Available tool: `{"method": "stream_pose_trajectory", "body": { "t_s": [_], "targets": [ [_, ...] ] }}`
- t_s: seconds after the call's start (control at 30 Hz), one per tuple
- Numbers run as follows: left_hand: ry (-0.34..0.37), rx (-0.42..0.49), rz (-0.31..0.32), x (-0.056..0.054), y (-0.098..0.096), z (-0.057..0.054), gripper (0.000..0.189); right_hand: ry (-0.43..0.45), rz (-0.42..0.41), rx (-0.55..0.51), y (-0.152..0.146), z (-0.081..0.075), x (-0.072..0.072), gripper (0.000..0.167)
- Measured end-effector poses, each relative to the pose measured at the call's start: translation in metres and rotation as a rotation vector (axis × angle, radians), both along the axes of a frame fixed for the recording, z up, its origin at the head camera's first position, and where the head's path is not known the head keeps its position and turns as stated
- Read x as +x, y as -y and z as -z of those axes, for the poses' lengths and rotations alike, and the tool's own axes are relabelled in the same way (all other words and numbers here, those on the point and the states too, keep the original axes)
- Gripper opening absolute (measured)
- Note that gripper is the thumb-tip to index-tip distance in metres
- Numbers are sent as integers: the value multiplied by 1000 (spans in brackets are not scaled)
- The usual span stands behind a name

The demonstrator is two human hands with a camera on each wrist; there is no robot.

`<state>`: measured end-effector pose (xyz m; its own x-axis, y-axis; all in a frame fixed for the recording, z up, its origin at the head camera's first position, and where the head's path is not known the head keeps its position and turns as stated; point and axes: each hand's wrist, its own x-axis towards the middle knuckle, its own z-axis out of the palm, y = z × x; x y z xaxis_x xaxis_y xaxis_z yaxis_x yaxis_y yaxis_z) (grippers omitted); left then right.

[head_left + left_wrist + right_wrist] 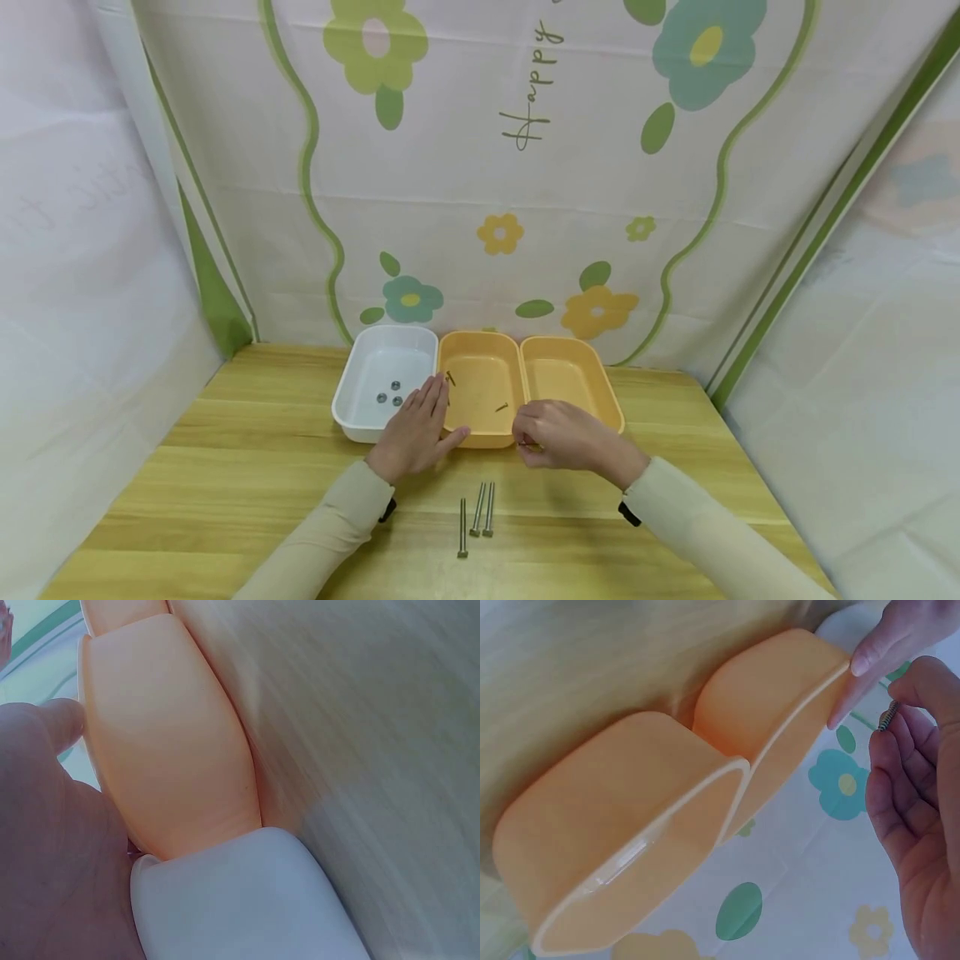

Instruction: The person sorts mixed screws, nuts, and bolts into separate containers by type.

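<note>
My right hand (566,435) pinches a small threaded screw (887,717) between thumb and index finger, near the front right corner of the middle orange tray (480,441). My left hand (415,429) lies over the adjoining rims of the white tray (360,432) and the middle tray. Its fingers are extended, and the thumb touches the middle tray's front rim. Inside that tray lie a small screw (502,407) and another screw (450,378) by the left fingertips, partly hidden. Three hex nuts (396,386) sit in the white tray.
A second orange tray (600,375) stands at the right end of the row. Three long bolts (462,529) lie on the wooden table (247,492) in front of the trays. A flowered curtain (450,183) hangs behind, with white cloth at both sides.
</note>
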<state>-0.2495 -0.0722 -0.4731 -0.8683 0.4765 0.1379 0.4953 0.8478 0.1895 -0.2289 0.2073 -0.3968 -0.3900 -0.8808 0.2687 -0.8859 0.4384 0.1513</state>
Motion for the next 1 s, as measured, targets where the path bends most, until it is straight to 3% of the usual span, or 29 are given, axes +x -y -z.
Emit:
{"method": "stream_pose_trajectory", "body": {
  "t_s": [0.5,0.83,1.0],
  "targets": [
    [13,13,-9,1,1,1,90,5,86,-15,29,-15,-39,9],
    [2,-14,-11,-1,1,-1,90,5,162,-53,46,-12,-65,3],
    [7,-20,-7,-1,0,0,90,34,273,-64,45,-8,-68,34]
  ]
}}
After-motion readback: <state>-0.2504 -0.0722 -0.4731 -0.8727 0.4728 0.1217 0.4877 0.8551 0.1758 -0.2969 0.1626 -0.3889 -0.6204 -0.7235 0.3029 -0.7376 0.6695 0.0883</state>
